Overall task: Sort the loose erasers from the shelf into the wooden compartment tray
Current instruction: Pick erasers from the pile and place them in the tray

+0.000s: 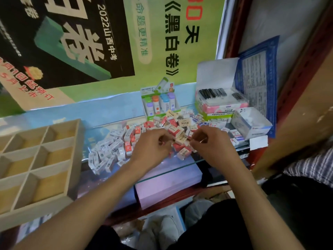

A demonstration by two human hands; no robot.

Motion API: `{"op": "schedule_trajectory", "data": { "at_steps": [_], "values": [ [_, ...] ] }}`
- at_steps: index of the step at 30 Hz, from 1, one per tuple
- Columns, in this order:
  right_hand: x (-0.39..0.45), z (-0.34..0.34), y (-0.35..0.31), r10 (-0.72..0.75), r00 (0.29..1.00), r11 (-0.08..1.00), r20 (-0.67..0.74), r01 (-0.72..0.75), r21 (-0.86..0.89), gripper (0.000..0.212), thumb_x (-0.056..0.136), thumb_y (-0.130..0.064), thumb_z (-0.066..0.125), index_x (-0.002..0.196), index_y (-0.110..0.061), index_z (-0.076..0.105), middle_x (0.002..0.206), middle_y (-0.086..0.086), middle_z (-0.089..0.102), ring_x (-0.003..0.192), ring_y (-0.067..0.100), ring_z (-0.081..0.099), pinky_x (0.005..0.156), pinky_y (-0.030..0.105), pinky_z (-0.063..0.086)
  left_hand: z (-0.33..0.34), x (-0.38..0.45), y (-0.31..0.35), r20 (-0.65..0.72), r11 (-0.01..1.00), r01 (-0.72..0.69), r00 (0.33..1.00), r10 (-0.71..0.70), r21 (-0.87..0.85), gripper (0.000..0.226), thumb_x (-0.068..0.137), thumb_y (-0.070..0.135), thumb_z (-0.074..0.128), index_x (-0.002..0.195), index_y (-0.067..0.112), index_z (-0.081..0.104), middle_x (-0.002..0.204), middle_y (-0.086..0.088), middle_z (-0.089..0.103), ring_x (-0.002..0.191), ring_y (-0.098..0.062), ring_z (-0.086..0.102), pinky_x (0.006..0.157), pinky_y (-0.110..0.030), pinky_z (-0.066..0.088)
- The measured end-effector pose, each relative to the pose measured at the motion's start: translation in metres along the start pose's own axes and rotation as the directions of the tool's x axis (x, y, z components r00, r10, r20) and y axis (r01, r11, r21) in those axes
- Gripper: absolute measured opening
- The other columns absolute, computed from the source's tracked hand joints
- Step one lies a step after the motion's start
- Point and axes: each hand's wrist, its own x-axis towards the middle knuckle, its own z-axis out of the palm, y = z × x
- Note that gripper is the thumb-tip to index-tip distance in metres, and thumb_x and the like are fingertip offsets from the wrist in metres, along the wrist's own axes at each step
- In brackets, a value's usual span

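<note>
Two hands work in the middle of a heap of loose erasers (144, 138) spread over a glass shelf (173, 166). The left hand (153, 147) has its fingers curled in over the pile, thumb and fingertips drawn together — they seem to pinch something small, though the picture is too blurred to tell what. The right hand (209, 141) is likewise curled, its fingertips closing on a cream-sleeved eraser (181, 139) at the heart of the heap; how firm the grip is cannot be told.

The heap holds white-sleeved erasers at its left end, red-and-white and cream ones in the centre, and a few blue-printed ones at its right end. Left of the heap, well apart from both hands, stands the wooden compartment tray (75, 159); the compartments in view show only bare wood.

Behind the heap stands a green display box of correction tapes (160, 103). Right of that box sits an open white carton with black clips (218, 98), stacked on a pink-and-green box — and just right of it a small white box (250, 123). A poster with large Chinese characters (81, 42) covers the wall behind the heap.
</note>
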Motion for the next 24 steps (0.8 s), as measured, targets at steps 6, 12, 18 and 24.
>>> {"op": "schedule_trajectory", "data": {
  "at_steps": [6,12,18,24],
  "values": [
    [0.036,0.007,0.001,0.030,0.997,0.999,-0.070,-0.029,0.017,0.008,0.084,-0.013,0.067,0.090,-0.018,0.066,0.084,-0.006,0.064,0.078,0.010,0.060,0.061,0.016,0.042,0.016,0.005,-0.012,-0.185,0.987,0.032,0.981,-0.061,-0.156,0.017,0.084,0.006,0.067,0.089,0.020,0.073,0.082,0.015,0.068,0.075,0.003,0.061,0.071,-0.014,0.048],
    [0.034,-0.002,0.032,0.078,0.995,0.997,-0.059,-0.080,-0.019,0.010,0.087,-0.012,0.064,0.092,-0.021,0.067,0.086,-0.008,0.065,0.078,0.005,0.059,0.067,0.017,0.046,0.012,0.013,-0.021,-0.193,0.998,-0.064,0.979,0.057,-0.027,0.018,0.083,0.009,0.066,0.094,0.022,0.072,0.091,0.011,0.069,0.082,-0.006,0.062,0.077,-0.023,0.049],
    [0.028,-0.017,0.068,0.161,0.969,0.968,-0.189,-0.193,-0.163,0.026,0.085,-0.008,0.062,0.110,-0.013,0.067,0.109,0.006,0.063,0.091,0.017,0.057,0.076,0.023,0.039,0.036,0.027,-0.011,0.024,0.976,-0.193,0.981,0.191,0.097,0.022,0.085,0.017,0.061,0.104,0.025,0.069,0.102,0.006,0.063,0.092,-0.015,0.058,0.079,-0.033,0.048],
    [0.028,-0.024,0.103,0.334,0.942,0.847,-0.021,-0.310,-0.432,0.063,0.079,-0.005,0.054,0.139,-0.021,0.044,0.144,0.008,0.038,0.128,0.036,0.035,0.102,0.039,0.034,0.070,0.048,0.015,0.256,0.888,-0.420,0.893,0.370,0.185,0.026,0.088,0.022,0.055,0.111,0.021,0.067,0.110,-0.001,0.062,0.105,-0.022,0.054,0.086,-0.035,0.046]
  ]
}}
